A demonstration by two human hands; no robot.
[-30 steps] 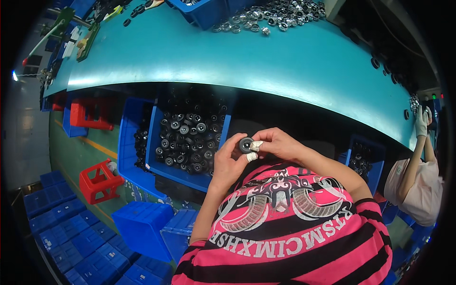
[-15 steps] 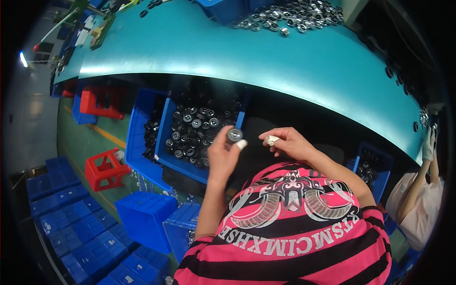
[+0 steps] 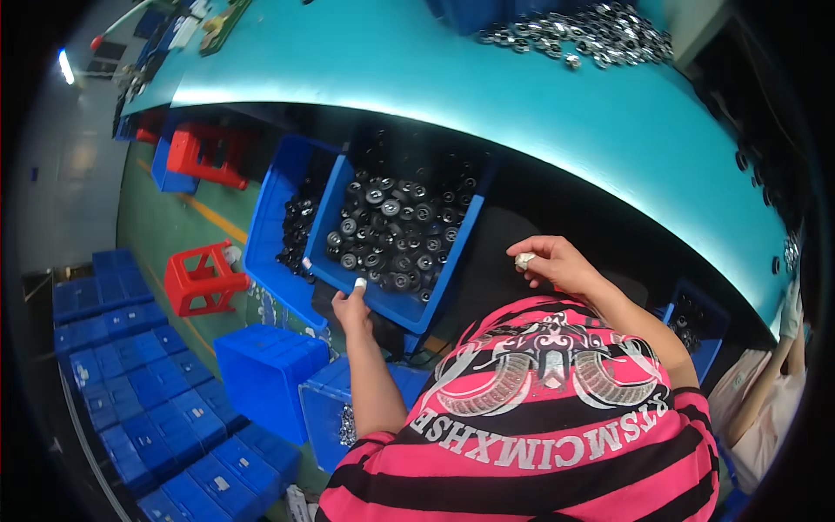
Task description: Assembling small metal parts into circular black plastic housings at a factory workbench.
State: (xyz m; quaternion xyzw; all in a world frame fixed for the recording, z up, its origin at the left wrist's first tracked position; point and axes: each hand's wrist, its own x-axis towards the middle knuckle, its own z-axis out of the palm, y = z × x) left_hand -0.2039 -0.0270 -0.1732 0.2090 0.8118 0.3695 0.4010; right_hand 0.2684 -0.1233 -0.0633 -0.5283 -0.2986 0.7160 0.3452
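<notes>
My left hand is at the near rim of a blue bin, its white-wrapped thumb over the edge and its other fingers mostly hidden below. The bin holds many small black wheels with shiny centres. To the right of the bin, my right hand hovers in front of the striped shirt. Its fingers are loosely curled and a little apart, with a white wrap on the thumb; nothing shows in its grasp.
A second blue bin of black parts adjoins on the left. Beyond is a teal table with piled shiny rings. Red stools, stacked blue crates and an upturned blue bin stand left. Another person's gloved hand is far right.
My left hand held a black wheel above the bin; the wheel has left it. That hand has dropped down to the near rim. The view has shifted, and my right hand stays similarly posed.
</notes>
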